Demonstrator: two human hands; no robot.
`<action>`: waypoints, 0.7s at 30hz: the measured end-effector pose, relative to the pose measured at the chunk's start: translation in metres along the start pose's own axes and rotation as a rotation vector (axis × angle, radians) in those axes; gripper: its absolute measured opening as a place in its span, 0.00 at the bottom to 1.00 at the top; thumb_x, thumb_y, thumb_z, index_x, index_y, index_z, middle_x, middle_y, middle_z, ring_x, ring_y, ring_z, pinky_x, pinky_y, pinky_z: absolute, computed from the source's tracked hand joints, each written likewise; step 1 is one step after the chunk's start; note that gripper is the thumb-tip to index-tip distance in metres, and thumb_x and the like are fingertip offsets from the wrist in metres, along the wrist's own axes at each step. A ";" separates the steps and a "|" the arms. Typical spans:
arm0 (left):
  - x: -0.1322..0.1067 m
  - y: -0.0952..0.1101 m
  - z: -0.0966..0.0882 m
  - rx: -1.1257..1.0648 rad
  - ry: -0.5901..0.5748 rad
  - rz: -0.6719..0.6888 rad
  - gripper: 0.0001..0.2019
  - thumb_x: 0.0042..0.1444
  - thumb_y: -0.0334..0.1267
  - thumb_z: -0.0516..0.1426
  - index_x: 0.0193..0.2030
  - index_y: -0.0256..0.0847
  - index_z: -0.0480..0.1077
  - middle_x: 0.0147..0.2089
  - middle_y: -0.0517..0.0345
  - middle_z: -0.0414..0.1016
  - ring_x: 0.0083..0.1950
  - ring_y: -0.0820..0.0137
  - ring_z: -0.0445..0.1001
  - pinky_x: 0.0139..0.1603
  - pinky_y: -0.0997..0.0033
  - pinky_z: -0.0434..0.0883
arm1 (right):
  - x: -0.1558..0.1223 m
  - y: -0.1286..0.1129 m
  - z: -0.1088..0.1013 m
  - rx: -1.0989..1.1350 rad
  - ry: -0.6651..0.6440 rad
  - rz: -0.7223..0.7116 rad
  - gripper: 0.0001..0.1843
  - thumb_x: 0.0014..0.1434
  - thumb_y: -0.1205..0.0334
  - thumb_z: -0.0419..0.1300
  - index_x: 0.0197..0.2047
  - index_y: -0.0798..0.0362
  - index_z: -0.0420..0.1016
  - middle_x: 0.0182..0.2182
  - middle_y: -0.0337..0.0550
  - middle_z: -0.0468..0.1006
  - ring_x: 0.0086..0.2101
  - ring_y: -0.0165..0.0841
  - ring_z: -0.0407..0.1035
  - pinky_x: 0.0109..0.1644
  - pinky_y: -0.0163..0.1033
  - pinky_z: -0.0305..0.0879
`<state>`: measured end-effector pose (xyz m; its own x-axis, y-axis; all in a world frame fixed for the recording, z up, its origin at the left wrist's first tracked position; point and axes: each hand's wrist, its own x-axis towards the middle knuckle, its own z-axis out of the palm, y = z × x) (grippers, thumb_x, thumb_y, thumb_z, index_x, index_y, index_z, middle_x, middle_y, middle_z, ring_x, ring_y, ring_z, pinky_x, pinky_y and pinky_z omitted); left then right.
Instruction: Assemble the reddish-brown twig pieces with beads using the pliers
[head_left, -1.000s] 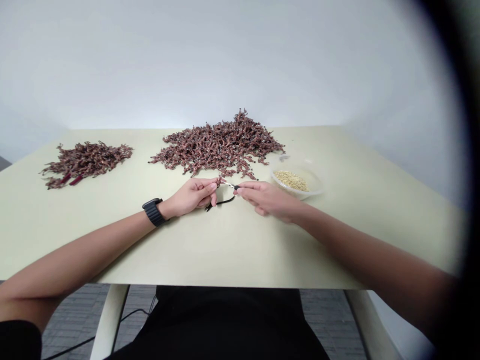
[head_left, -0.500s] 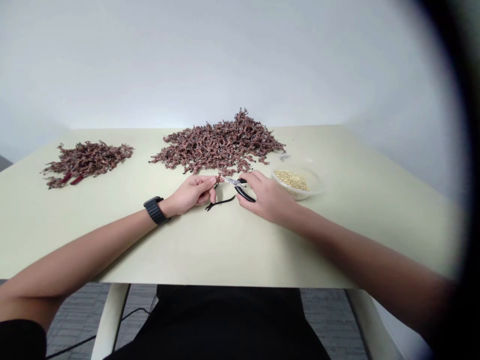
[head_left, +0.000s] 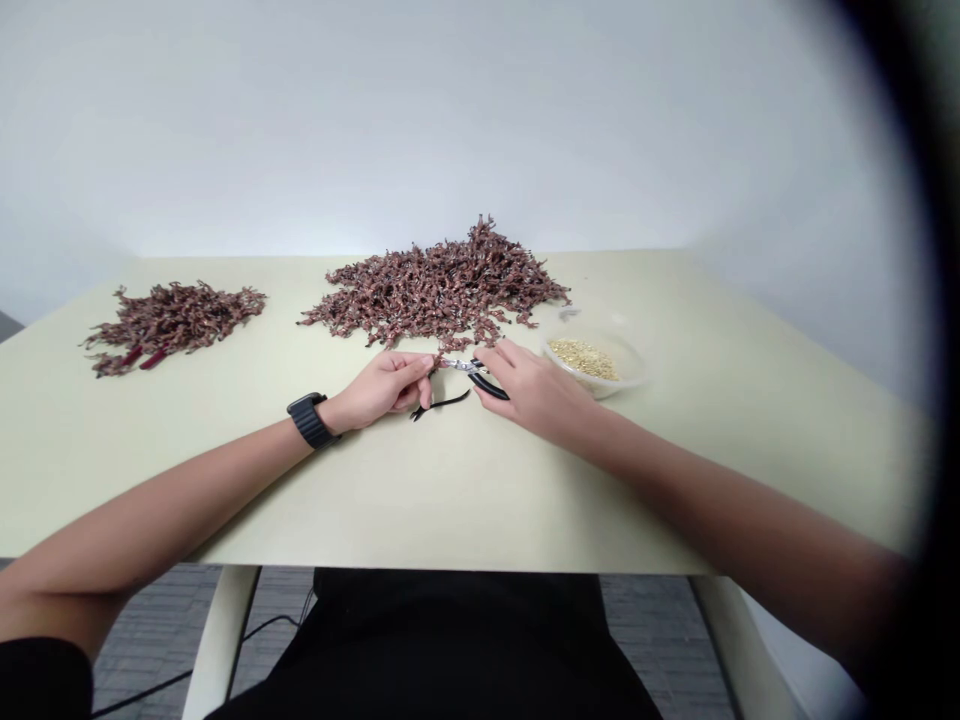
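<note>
My left hand (head_left: 386, 388), with a black watch (head_left: 309, 421) on its wrist, pinches a small dark reddish piece (head_left: 436, 359) at its fingertips. My right hand (head_left: 534, 390) is closed on small black-handled pliers (head_left: 480, 378), whose metal tip touches that piece. A thin black strip (head_left: 442, 404) lies on the table under the two hands; I cannot tell whether either hand touches it. Both hands rest on the pale table (head_left: 450, 480), just in front of a big heap of the same reddish pieces (head_left: 442, 285).
A smaller heap of reddish pieces (head_left: 172, 318) lies at the far left, with a red-handled tool (head_left: 146, 358) at its near edge. A clear shallow bowl (head_left: 596, 362) of small golden bits stands right of my right hand. A white wall rises behind the table.
My right hand went from flat fingers by the pliers to gripping them, and moved the tip to the piece in my left hand. The left hand barely moved.
</note>
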<state>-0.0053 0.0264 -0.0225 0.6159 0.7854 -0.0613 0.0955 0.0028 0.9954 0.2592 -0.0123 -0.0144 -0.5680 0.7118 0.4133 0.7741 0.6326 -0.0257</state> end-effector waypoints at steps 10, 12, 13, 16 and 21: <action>-0.002 0.001 0.000 0.009 -0.037 0.003 0.27 0.69 0.56 0.54 0.32 0.33 0.75 0.16 0.65 0.54 0.17 0.80 0.47 0.20 0.75 0.44 | 0.001 -0.003 -0.003 0.315 -0.070 0.169 0.16 0.68 0.52 0.56 0.54 0.51 0.71 0.42 0.47 0.74 0.36 0.38 0.69 0.38 0.41 0.63; -0.005 0.003 0.001 0.048 -0.049 0.029 0.27 0.69 0.56 0.53 0.33 0.32 0.75 0.17 0.66 0.54 0.17 0.80 0.47 0.21 0.75 0.44 | 0.001 -0.004 -0.005 0.543 -0.136 0.260 0.14 0.68 0.49 0.55 0.47 0.50 0.73 0.34 0.42 0.73 0.31 0.35 0.67 0.34 0.39 0.62; -0.006 0.003 0.002 0.077 -0.053 0.046 0.27 0.69 0.56 0.53 0.33 0.32 0.75 0.17 0.66 0.54 0.18 0.80 0.47 0.21 0.75 0.44 | 0.002 -0.004 -0.007 0.672 -0.192 0.315 0.16 0.69 0.47 0.54 0.45 0.50 0.73 0.31 0.40 0.71 0.28 0.33 0.64 0.30 0.38 0.60; -0.006 0.003 0.003 0.111 -0.036 0.094 0.26 0.69 0.56 0.54 0.33 0.33 0.75 0.17 0.64 0.57 0.18 0.79 0.49 0.22 0.75 0.46 | 0.004 -0.003 -0.012 1.076 -0.389 0.468 0.20 0.69 0.42 0.50 0.46 0.49 0.73 0.28 0.38 0.67 0.22 0.29 0.54 0.21 0.36 0.50; -0.002 0.000 0.002 -0.004 -0.018 0.074 0.25 0.68 0.55 0.55 0.32 0.33 0.75 0.17 0.65 0.56 0.18 0.79 0.49 0.21 0.75 0.46 | 0.008 -0.002 -0.013 1.204 -0.448 0.501 0.23 0.70 0.41 0.47 0.48 0.49 0.74 0.29 0.41 0.69 0.21 0.28 0.51 0.19 0.36 0.46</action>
<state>-0.0053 0.0235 -0.0228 0.6351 0.7723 0.0114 0.0457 -0.0523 0.9976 0.2567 -0.0124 0.0009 -0.5216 0.8310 -0.1935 0.3338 -0.0099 -0.9426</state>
